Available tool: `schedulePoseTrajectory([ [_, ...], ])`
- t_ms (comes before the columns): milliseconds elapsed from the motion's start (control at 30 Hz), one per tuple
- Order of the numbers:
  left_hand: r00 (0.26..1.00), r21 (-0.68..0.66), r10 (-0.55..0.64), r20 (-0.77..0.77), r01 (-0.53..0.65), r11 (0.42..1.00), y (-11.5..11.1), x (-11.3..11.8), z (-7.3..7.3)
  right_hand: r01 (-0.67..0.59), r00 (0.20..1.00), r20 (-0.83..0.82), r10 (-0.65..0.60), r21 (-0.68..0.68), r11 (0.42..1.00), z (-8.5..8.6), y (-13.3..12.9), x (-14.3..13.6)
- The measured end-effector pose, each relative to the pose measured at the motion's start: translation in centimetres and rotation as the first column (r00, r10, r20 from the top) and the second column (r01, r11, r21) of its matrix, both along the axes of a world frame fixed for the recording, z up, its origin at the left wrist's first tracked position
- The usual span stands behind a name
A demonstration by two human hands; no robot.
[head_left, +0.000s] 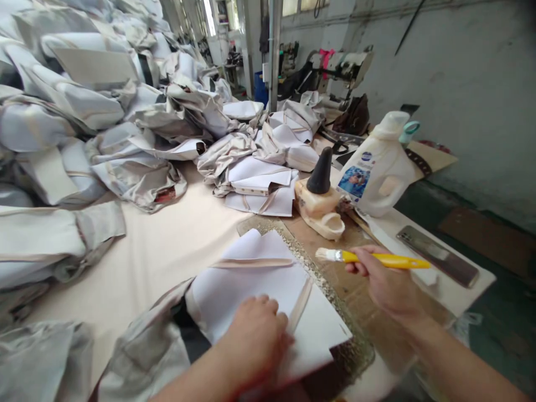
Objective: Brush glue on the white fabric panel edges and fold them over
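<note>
In my right hand [387,282] is a paintbrush [387,260] with a yellow handle and pale bristles, held level above the brown cardboard [335,279]. My left hand [259,329], slightly blurred, is closed with curled fingers against a white stiff panel [247,285]. What those fingers pinch, if anything, is hidden. The panel has beige tape strips along it and joins a crumpled grey fabric piece [144,352] on the left. Under the panel lies a board [322,276] crusted with dried residue. Beyond the brush stands a cut-down, glue-stained plastic container [320,206] with a black cone [321,172] on it.
Grey and white sewn pieces [92,100] are heaped high at the left, with more [259,178] ahead. A white plastic jug [377,167] stands at the right behind a phone [438,255] near the table edge. A sewing machine [343,67] is farther back by the wall.
</note>
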State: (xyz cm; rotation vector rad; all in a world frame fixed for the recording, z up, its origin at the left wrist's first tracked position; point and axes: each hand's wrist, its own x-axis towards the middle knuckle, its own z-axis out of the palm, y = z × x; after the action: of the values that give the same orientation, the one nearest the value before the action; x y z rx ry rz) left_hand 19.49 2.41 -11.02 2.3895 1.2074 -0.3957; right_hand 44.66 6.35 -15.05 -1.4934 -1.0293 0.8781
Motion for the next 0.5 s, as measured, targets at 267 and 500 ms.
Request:
schedulePoseTrajectory([
  [267, 0.993, 0.258, 0.046, 0.109, -0.073, 0.963, 5.2, -1.3, -7.0, -0.278, 0.954, 0.053, 0.295, -0.209, 0.938, -2.2, 3.4, -4.7],
  [500, 0.983, 0.184, 0.074, 0.168, -0.105, 0.977, 5.4, -1.7, -8.0, -0.311, 0.890, 0.298, 0.345, -0.155, 0.938, -3.4, 8.0, -8.2],
])
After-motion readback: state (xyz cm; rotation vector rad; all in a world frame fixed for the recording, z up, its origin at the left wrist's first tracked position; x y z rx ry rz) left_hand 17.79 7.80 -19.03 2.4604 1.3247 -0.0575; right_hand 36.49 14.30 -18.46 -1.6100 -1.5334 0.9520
